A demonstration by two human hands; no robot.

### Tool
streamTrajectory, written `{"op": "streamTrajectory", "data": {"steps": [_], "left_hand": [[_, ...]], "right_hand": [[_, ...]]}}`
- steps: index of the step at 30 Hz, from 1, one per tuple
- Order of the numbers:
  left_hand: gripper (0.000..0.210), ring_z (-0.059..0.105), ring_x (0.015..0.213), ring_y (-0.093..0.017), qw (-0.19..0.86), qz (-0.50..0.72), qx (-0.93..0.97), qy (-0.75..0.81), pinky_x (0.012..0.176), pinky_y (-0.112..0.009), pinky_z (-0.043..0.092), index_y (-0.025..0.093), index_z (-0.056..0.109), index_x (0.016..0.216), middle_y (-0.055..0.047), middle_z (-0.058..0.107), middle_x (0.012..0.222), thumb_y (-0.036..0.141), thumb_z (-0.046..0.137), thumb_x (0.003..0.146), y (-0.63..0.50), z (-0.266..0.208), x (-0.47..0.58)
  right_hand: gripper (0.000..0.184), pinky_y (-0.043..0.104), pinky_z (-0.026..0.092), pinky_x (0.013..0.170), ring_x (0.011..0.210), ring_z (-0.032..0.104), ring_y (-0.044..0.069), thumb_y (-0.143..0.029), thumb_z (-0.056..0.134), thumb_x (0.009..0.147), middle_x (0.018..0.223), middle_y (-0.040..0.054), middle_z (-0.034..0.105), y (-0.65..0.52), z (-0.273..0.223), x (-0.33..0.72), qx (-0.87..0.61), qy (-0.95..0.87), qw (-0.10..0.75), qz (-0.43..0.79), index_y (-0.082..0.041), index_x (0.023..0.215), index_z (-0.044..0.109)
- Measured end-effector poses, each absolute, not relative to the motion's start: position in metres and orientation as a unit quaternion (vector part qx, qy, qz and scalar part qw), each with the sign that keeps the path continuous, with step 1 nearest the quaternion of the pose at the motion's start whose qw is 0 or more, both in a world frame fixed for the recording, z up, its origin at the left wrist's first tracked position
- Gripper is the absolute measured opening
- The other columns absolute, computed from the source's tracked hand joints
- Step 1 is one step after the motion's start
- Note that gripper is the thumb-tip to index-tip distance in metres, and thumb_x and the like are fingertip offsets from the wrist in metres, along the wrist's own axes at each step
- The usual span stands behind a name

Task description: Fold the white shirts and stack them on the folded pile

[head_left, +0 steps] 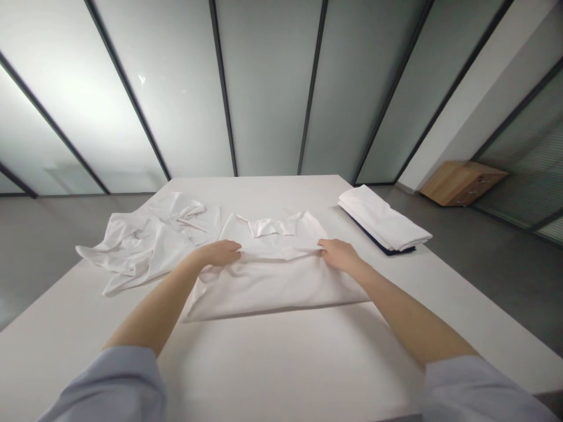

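Note:
A white T-shirt (277,287) lies partly folded on the table in front of me, its collar at the far side. My left hand (221,252) grips the left end of a raised fold of the cloth. At the other end of that fold, my right hand (338,254) pinches the fabric between thumb and fingers. The cloth between both hands is drawn fairly straight across the shirt. The undersides of my fingers are hidden by the fabric.
Left of the shirt lies a crumpled heap of white cloth (149,237). A folded stack of white garments (382,217), with a dark blue one beneath, sits by the right edge of the white table (264,369). A wooden cabinet (461,183) stands on the floor beyond.

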State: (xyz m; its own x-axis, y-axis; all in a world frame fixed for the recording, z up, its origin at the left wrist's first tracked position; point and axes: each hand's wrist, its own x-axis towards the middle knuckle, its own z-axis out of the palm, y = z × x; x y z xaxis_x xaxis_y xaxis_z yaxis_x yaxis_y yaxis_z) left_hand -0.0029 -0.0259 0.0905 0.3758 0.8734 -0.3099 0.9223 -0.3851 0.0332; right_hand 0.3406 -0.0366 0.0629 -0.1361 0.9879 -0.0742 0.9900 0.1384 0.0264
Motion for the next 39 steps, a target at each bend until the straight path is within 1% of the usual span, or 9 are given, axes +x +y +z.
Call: {"op": "streamTrajectory", "data": {"steps": [3,9,15,20,25,28,31,33,39], "left_hand": [[0.052,0.052,0.124,-0.023,0.120,-0.108,0.823,0.544,0.103,-0.030,0.039,0.020,0.056,0.130,-0.007,0.057,0.135,0.034,0.047,0.080,-0.020,0.119,-0.009],[0.054,0.055,0.120,-0.024,-0.003,-0.089,0.781,0.619,0.101,-0.032,0.041,0.022,0.058,0.129,-0.007,0.061,0.130,0.027,0.049,0.076,0.041,0.146,-0.008],[0.047,0.061,0.110,-0.029,-0.037,-0.075,0.692,0.717,0.086,-0.038,0.049,0.019,0.064,0.120,-0.015,0.064,0.122,0.021,0.049,0.076,0.069,0.123,0.005],[0.039,0.062,0.108,-0.028,-0.076,-0.030,0.680,0.729,0.093,-0.042,0.042,0.017,0.065,0.113,-0.017,0.068,0.112,0.020,0.046,0.079,0.081,0.092,0.005],[0.048,0.046,0.127,-0.034,-0.099,0.180,0.569,0.796,0.103,-0.055,0.031,0.016,0.048,0.134,-0.019,0.055,0.133,0.028,0.038,0.089,0.083,0.072,-0.006],[0.055,0.035,0.134,-0.032,-0.124,0.272,0.526,0.796,0.106,-0.051,0.030,0.012,0.034,0.143,-0.019,0.041,0.146,0.033,0.033,0.092,0.077,0.067,0.000],[0.051,0.042,0.129,-0.028,-0.076,0.208,0.647,0.729,0.105,-0.044,0.035,0.018,0.042,0.138,-0.015,0.048,0.140,0.038,0.036,0.091,0.067,0.058,0.021],[0.052,0.043,0.128,-0.030,-0.020,0.121,0.702,0.702,0.105,-0.049,0.035,0.022,0.046,0.135,-0.014,0.049,0.140,0.046,0.038,0.090,0.059,0.046,0.034],[0.079,0.016,0.142,-0.045,0.038,0.010,0.657,0.753,0.103,-0.070,0.021,0.021,0.031,0.148,-0.017,0.019,0.158,0.070,0.024,0.086,0.037,0.011,0.024]], "right_hand": [[0.024,0.027,0.041,0.072,0.092,0.064,0.022,-0.022,0.050,0.084,0.104,0.0066,0.071,-0.036,0.093,0.350,0.639,0.769,-0.010,-0.011,-0.024,0.102,0.067],[0.029,0.027,0.042,0.073,0.095,0.062,0.023,-0.023,0.050,0.083,0.106,0.0069,0.071,0.023,0.133,0.344,0.665,0.742,-0.066,0.054,-0.023,0.106,0.067],[0.030,0.029,0.043,0.079,0.102,0.062,0.023,-0.022,0.049,0.086,0.109,0.0099,0.070,0.080,0.120,0.321,0.676,0.730,-0.050,0.088,-0.022,0.109,0.068],[0.028,0.031,0.041,0.082,0.101,0.062,0.024,-0.023,0.050,0.086,0.108,0.0120,0.069,0.106,0.088,0.321,0.678,0.731,-0.037,0.063,-0.020,0.107,0.068],[0.037,0.040,0.035,0.092,0.109,0.053,0.029,-0.031,0.043,0.090,0.115,0.0164,0.064,0.117,0.064,0.333,0.735,0.617,-0.256,0.113,-0.014,0.119,0.060],[0.041,0.041,0.034,0.094,0.113,0.048,0.030,-0.030,0.037,0.091,0.123,0.0184,0.059,0.115,0.060,0.326,0.715,0.596,-0.345,0.115,-0.012,0.122,0.056],[0.040,0.039,0.035,0.095,0.113,0.050,0.029,-0.031,0.038,0.092,0.124,0.0160,0.058,0.100,0.054,0.304,0.658,0.697,-0.278,0.064,-0.015,0.122,0.058],[0.042,0.041,0.033,0.100,0.118,0.048,0.028,-0.037,0.039,0.092,0.128,0.0139,0.057,0.085,0.045,0.288,0.622,0.761,-0.184,0.024,-0.018,0.125,0.057],[0.066,0.060,0.017,0.108,0.142,0.021,0.036,-0.062,0.028,0.092,0.157,0.0124,0.024,0.043,0.009,0.288,0.647,0.759,0.004,-0.072,-0.026,0.148,0.032]]}}
